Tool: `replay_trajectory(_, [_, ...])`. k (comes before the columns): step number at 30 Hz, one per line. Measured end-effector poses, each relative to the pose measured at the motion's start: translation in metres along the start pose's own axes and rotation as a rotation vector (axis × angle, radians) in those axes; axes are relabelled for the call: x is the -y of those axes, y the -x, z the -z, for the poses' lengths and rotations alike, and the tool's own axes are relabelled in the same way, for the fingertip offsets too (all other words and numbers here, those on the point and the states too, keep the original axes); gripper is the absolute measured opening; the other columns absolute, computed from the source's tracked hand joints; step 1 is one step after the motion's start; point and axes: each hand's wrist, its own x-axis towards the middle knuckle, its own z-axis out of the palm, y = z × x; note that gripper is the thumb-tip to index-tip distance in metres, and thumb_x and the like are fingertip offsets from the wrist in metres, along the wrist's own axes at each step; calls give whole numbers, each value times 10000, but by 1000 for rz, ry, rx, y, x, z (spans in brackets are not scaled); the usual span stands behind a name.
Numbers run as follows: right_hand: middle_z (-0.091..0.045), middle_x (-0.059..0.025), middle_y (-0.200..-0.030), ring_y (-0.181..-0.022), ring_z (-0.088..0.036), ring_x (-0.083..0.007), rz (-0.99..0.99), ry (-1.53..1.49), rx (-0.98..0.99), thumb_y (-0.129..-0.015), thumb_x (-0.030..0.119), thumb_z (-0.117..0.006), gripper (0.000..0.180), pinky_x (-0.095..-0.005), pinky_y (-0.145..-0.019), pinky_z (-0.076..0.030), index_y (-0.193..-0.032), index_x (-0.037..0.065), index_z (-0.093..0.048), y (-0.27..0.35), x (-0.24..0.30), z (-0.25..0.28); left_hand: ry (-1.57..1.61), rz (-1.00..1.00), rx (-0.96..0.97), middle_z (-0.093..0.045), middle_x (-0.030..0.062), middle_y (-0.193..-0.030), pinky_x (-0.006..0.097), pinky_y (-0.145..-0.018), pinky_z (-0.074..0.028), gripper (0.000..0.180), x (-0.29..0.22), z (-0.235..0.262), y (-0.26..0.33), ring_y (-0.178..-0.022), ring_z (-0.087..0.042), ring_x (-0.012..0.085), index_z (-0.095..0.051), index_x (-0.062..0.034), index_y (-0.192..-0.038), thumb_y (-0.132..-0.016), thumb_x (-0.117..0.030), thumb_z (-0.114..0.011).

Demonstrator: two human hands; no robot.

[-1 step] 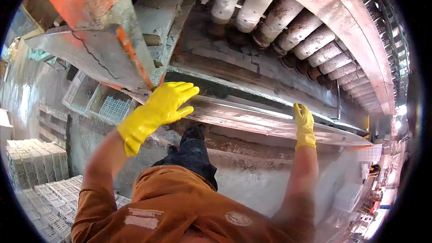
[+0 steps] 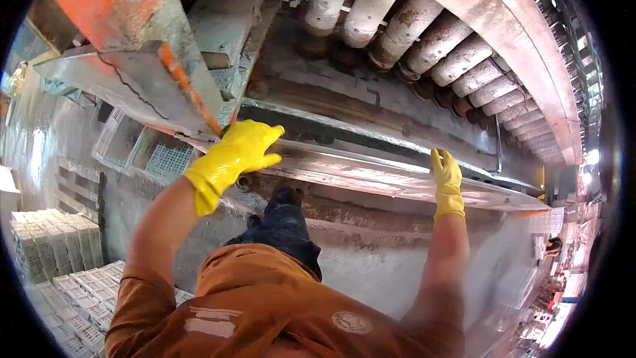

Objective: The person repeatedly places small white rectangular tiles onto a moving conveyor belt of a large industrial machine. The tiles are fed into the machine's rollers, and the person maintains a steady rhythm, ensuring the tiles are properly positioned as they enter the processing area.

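Both my hands wear yellow rubber gloves. My left hand [image 2: 237, 154] is at the near edge of a long metal trough [image 2: 371, 176], close to the foot of an orange-and-grey upright [image 2: 142, 20]. Its fingers lie stretched out to the right, thumb apart, with nothing held in them. Farther right along the same edge is my right hand [image 2: 447, 182], fingers pointing up and away from me, also holding nothing. Whether the palms press on the edge cannot be made out. Dark water or a wet surface shows inside the trough.
Beyond the trough stands a row of thick, worn cylinders [image 2: 414, 30] under a curved pale beam [image 2: 493, 10]. White plastic crates [image 2: 56, 242] are stacked at the lower left, with more crates [image 2: 162, 159] behind my left arm. A wooden pallet [image 2: 78, 185] lies nearby.
My left hand has shifted slightly to the left, and its fingers have drawn closer together. My right hand stays nearly still.
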Motion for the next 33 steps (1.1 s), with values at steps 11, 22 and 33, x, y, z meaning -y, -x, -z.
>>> replay_trajectory(11, [-770,-159,-964,-855,-755,-295,24,-73,105,-954,531,-615,543,-377,-809,-549,-1290,109,-678,-6,2,11,143,196,569,-742,171,-1152,488,-928,-533,607,7,-4,-52,-1073,-689,389,-733,-114,-1232,-751,-481,-780])
replay_trajectory(22, [-767,-133,-1015,-1011,-703,-352,52,31,338,-956,558,-566,520,-425,-897,-520,-1178,116,-727,-15,-8,0,-8,292,549,-748,166,-1128,497,-897,-543,646,3,-10,-50,-1045,-699,376,-738,-139,-1225,-683,-482,-811])
replay_trajectory(33, [-739,-193,-1076,-1062,-669,-406,138,115,230,-957,575,-543,561,-461,-922,-495,-1056,59,-738,-30,-10,-1,-418,513,-50,-641,190,-1284,489,-1120,-398,787,-65,-40,-29,-1241,-585,362,-534,-28,-1419,-750,-341,-805])
